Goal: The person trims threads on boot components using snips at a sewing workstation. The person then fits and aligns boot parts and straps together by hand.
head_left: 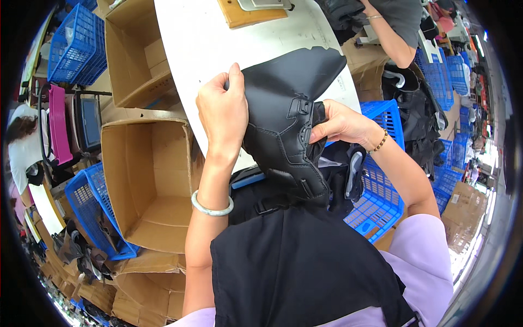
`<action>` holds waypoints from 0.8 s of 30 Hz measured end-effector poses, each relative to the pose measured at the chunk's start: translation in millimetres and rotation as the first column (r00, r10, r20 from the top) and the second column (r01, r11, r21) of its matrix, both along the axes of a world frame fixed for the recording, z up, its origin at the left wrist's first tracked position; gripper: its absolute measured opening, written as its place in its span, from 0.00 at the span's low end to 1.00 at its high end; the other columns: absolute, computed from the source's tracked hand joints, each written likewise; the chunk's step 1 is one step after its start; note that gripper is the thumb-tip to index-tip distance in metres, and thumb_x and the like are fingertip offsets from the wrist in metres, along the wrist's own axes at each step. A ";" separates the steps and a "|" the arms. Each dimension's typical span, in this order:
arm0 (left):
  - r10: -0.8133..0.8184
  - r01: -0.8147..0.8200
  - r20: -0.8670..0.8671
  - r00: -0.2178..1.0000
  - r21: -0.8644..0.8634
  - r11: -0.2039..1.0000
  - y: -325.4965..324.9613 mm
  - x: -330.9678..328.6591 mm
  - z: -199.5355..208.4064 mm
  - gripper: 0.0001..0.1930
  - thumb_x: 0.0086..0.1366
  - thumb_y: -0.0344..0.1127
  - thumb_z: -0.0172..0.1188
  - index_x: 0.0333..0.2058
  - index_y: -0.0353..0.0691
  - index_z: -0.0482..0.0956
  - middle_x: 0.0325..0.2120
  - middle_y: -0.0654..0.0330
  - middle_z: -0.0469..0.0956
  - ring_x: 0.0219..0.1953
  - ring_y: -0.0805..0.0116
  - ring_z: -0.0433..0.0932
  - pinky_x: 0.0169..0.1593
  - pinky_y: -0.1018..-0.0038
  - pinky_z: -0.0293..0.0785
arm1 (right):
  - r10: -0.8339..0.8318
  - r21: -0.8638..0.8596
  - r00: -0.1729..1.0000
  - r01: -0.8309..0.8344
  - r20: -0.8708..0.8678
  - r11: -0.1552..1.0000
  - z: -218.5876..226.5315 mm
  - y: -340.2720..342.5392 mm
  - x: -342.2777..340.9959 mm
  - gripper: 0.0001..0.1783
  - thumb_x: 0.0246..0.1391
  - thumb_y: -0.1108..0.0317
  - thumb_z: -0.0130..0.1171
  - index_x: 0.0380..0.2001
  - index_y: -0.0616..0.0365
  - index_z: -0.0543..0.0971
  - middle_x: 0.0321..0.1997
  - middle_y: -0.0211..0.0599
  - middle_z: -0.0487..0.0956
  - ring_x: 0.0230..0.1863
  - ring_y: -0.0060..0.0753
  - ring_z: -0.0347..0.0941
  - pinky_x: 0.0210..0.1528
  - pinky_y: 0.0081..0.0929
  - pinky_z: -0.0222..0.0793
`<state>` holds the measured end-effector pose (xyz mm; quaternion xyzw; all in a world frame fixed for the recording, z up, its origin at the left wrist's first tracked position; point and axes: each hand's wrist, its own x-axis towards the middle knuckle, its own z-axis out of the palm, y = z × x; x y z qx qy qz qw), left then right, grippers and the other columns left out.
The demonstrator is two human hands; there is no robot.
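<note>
Between my two hands a black leather boot upper (276, 143) is held up, with stitched seams and small lace loops along its right edge. My left hand (223, 109) is closed on its upper left edge, thumb pointing up, a jade-like bangle on that wrist. On the right, my right hand (340, 124) pinches the edge beside the lace loops between thumb and fingers. The upper's wide flared top spreads over the white table (196, 38), and its lower end hangs just above my black apron (294, 261).
Open cardboard boxes (117, 180) stand left of the table. A blue plastic crate (376, 204) with dark pieces sits at my right. More blue crates (81, 49) are at the far left. Another person's arm (395, 41) reaches in at the upper right, near black pieces.
</note>
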<state>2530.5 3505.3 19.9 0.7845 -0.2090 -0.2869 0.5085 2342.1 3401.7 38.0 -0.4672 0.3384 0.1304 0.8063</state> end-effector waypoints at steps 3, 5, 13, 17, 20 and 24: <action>-0.018 0.019 0.041 0.999 -0.026 0.999 3.6 4.1 -4.1 0.23 0.63 0.41 0.52 0.13 0.31 0.67 0.06 0.61 0.59 0.14 0.76 0.53 0.20 0.72 0.55 | -0.039 0.004 0.999 0.038 0.028 0.999 0.3 8.2 2.5 0.08 0.42 0.71 0.67 0.28 0.57 0.79 0.21 0.19 0.75 0.15 0.06 0.54 0.15 0.11 0.44; -0.047 0.036 -0.085 0.995 -0.120 0.992 7.0 7.8 -14.7 0.22 0.63 0.41 0.53 0.13 0.33 0.70 0.08 0.66 0.62 0.15 0.79 0.54 0.20 0.76 0.54 | -0.043 -0.012 0.999 0.044 0.031 0.999 5.2 16.8 2.8 0.07 0.42 0.71 0.67 0.27 0.56 0.79 0.20 0.18 0.73 0.15 0.06 0.54 0.15 0.12 0.43; -0.106 -0.004 -0.729 0.676 -0.147 0.989 19.1 -8.9 -78.8 0.16 0.61 0.41 0.55 0.38 0.33 0.79 0.32 0.58 0.78 0.31 0.72 0.75 0.37 0.79 0.69 | 0.115 -0.133 0.993 -0.114 -0.001 0.985 48.7 40.5 44.0 0.20 0.47 0.63 0.65 0.11 0.51 0.65 0.10 0.14 0.58 0.11 0.07 0.45 0.13 0.16 0.35; -0.272 0.072 -0.761 0.589 -0.286 0.955 38.1 -10.8 -159.5 0.19 0.63 0.41 0.51 0.45 0.33 0.76 0.43 0.58 0.76 0.47 0.69 0.72 0.53 0.76 0.64 | 0.181 -0.114 0.983 -0.185 -0.040 0.976 45.1 48.2 45.3 0.23 0.51 0.61 0.60 0.11 0.48 0.60 0.08 0.14 0.54 0.10 0.08 0.43 0.12 0.18 0.32; -0.298 0.112 -0.615 0.730 -0.323 0.940 39.2 -10.3 -160.9 0.19 0.64 0.40 0.49 0.46 0.32 0.75 0.44 0.58 0.76 0.48 0.69 0.72 0.54 0.76 0.63 | 0.183 -0.144 0.979 -0.194 -0.088 0.970 47.9 46.4 40.1 0.18 0.53 0.60 0.59 0.16 0.53 0.66 0.09 0.16 0.58 0.10 0.08 0.46 0.11 0.16 0.36; -0.187 -0.059 -0.813 0.551 -0.261 0.964 42.6 0.8 -145.6 0.18 0.64 0.41 0.51 0.44 0.32 0.76 0.41 0.57 0.76 0.44 0.71 0.73 0.50 0.76 0.67 | 0.147 -0.436 0.984 -0.175 -0.097 0.883 36.9 57.4 23.6 0.15 0.54 0.58 0.58 0.30 0.62 0.75 0.14 0.23 0.69 0.09 0.10 0.56 0.10 0.12 0.50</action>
